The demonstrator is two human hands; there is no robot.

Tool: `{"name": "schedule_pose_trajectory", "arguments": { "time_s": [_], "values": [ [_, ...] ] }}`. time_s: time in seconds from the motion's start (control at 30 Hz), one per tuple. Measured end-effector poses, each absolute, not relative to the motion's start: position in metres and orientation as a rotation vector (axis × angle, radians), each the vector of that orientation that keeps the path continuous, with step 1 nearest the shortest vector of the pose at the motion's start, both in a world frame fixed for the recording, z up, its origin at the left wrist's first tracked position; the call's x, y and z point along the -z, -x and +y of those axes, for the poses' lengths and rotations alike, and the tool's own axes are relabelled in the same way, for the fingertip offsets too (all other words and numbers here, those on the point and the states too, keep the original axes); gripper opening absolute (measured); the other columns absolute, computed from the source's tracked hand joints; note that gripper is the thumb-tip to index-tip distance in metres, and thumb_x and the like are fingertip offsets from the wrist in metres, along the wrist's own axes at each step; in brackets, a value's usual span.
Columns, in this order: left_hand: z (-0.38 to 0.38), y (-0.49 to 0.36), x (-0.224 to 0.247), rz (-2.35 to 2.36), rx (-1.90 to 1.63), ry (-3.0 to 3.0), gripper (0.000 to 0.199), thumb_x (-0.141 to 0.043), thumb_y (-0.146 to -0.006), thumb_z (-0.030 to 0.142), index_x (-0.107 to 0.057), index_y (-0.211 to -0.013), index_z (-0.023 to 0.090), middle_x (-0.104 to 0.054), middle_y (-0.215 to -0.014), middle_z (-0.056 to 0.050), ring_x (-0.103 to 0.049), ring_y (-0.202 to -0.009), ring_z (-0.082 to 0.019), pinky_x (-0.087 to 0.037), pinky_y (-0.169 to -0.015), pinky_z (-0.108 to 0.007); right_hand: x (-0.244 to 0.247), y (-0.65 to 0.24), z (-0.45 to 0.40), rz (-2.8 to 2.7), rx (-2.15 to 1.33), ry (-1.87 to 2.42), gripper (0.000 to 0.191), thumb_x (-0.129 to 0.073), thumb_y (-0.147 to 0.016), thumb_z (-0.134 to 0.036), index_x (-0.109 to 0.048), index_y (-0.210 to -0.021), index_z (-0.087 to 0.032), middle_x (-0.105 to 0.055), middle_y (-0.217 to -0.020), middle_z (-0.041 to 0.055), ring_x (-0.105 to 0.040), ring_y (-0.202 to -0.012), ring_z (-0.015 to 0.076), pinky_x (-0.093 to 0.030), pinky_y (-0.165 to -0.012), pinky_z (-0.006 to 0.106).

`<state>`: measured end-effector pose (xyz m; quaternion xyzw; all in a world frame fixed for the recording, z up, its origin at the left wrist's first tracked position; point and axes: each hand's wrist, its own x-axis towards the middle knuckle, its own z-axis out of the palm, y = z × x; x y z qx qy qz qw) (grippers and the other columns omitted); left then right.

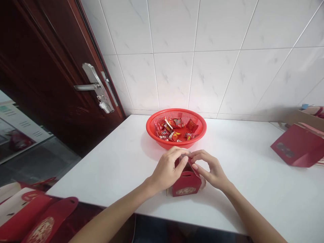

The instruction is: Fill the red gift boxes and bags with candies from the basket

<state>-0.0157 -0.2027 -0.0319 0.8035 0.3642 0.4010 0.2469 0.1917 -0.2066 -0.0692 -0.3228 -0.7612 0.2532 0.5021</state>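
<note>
A small red paper box (186, 185) with a gold print and a slotted flap stands upright on the white table, near its front edge. My left hand (170, 168) is at the box's top left, thumb and fingers closed on its upper flap. At the top right, my right hand (209, 168) pinches the other upper edge between thumb and fingers. The fingers partly cover the box's top. Just behind the hands sits a red plastic basket (176, 144) holding several wrapped sweets (174, 136).
On the right of the white table (113, 162) lie another red box (298, 145) and a cardboard carton (303, 118). Flat red box pieces (45, 219) are at the lower left. A brown door (63, 67) stands left, and a tiled wall (174, 74) behind.
</note>
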Motion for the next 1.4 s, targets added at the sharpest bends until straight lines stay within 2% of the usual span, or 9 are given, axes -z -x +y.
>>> {"name": "schedule_pose_trajectory", "arguments": {
  "time_s": [0.23, 0.43, 0.6, 0.87, 0.93, 1.03, 1.1, 1.3, 1.4],
  "values": [
    [-0.211, 0.028, 0.024, 0.962, -0.961, -2.114, 0.019, -0.055, -0.096, 0.026, -0.072, -0.093, 0.019, -0.071, -0.110, -0.009, -0.068, -0.109, -0.023, -0.053, -0.092, -0.033, 0.067, -0.191, -0.209, -1.854, -0.617, 0.767, 0.008, -0.065, -0.097, -0.032, -0.067, -0.101, -0.025, -0.071, -0.105, 0.0073, -0.067, -0.101, 0.0222, -0.054, -0.089, 0.036],
    [-0.211, 0.034, 0.013, 0.934, -0.725, -1.971, 0.024, -0.051, -0.089, 0.020, -0.069, -0.073, 0.019, -0.068, -0.112, -0.007, -0.065, -0.106, -0.023, -0.049, -0.093, -0.035, 0.069, -0.189, -0.208, -1.863, -0.598, 0.775, 0.008, -0.063, -0.097, -0.031, -0.067, -0.102, -0.025, -0.071, -0.108, 0.0076, -0.067, -0.102, 0.0225, -0.053, -0.090, 0.037],
    [-0.208, 0.036, 0.009, 0.851, -0.656, -1.971, 0.013, -0.067, -0.080, 0.027, -0.072, -0.089, 0.019, -0.069, -0.105, -0.008, -0.063, -0.104, -0.027, -0.049, -0.092, -0.040, 0.071, -0.189, -0.209, -1.867, -0.579, 0.756, 0.008, -0.063, -0.097, -0.031, -0.066, -0.102, -0.025, -0.070, -0.108, 0.0075, -0.067, -0.102, 0.0223, -0.054, -0.089, 0.037],
    [-0.217, 0.035, 0.024, 0.896, -0.876, -1.953, 0.049, -0.077, -0.080, 0.037, -0.062, -0.124, 0.023, -0.063, -0.132, -0.012, -0.058, -0.126, -0.030, -0.051, -0.101, -0.043, 0.073, -0.188, -0.210, -1.887, -0.511, 0.793, 0.010, -0.070, -0.092, -0.028, -0.067, -0.101, -0.026, -0.070, -0.111, 0.0077, -0.067, -0.103, 0.0229, -0.055, -0.088, 0.036],
    [-0.219, 0.036, 0.030, 0.913, -0.944, -1.954, 0.043, -0.077, -0.081, 0.038, -0.063, -0.119, 0.023, -0.063, -0.133, -0.012, -0.054, -0.133, -0.031, -0.051, -0.102, -0.041, 0.074, -0.188, -0.211, -1.895, -0.497, 0.805, 0.009, -0.072, -0.091, -0.027, -0.068, -0.099, -0.026, -0.070, -0.112, 0.0077, -0.068, -0.104, 0.0231, -0.056, -0.089, 0.037],
    [-0.220, 0.040, 0.039, 0.906, -0.996, -2.069, 0.020, -0.073, -0.086, 0.039, -0.067, -0.088, 0.020, -0.063, -0.130, -0.012, -0.058, -0.130, -0.030, -0.050, -0.105, -0.041, 0.074, -0.187, -0.211, -1.898, -0.505, 0.810, 0.005, -0.073, -0.090, -0.025, -0.069, -0.094, -0.026, -0.071, -0.115, 0.0077, -0.069, -0.107, 0.0237, -0.056, -0.092, 0.037],
    [-0.221, 0.043, 0.045, 0.845, -0.997, -2.204, 0.024, -0.070, -0.089, 0.041, -0.067, -0.078, 0.019, -0.063, -0.129, -0.012, -0.062, -0.122, -0.028, -0.051, -0.104, -0.040, 0.074, -0.187, -0.212, -1.906, -0.508, 0.807, 0.003, -0.072, -0.091, -0.024, -0.071, -0.093, -0.026, -0.071, -0.116, 0.0079, -0.069, -0.109, 0.0239, -0.057, -0.092, 0.037],
    [-0.222, 0.046, 0.061, 0.920, -1.193, -2.348, 0.009, -0.062, -0.095, 0.025, -0.069, -0.098, 0.020, -0.062, -0.127, -0.012, -0.064, -0.118, -0.024, -0.055, -0.100, -0.038, 0.074, -0.187, -0.211, -1.829, -0.564, 0.834, 0.010, -0.065, -0.096, -0.027, -0.074, -0.091, -0.025, -0.071, -0.113, 0.0082, -0.069, -0.107, 0.0231, -0.056, -0.093, 0.038],
    [-0.220, 0.046, 0.063, 1.108, -1.254, -2.283, 0.030, -0.068, -0.091, 0.030, -0.062, -0.120, 0.022, -0.057, -0.136, -0.014, -0.059, -0.127, -0.028, -0.053, -0.105, -0.046, 0.074, -0.188, -0.210, -1.758, -0.607, 0.898, 0.012, -0.066, -0.096, -0.032, -0.074, -0.091, -0.025, -0.071, -0.110, 0.0084, -0.069, -0.106, 0.0238, -0.056, -0.092, 0.038]
  ]
}}
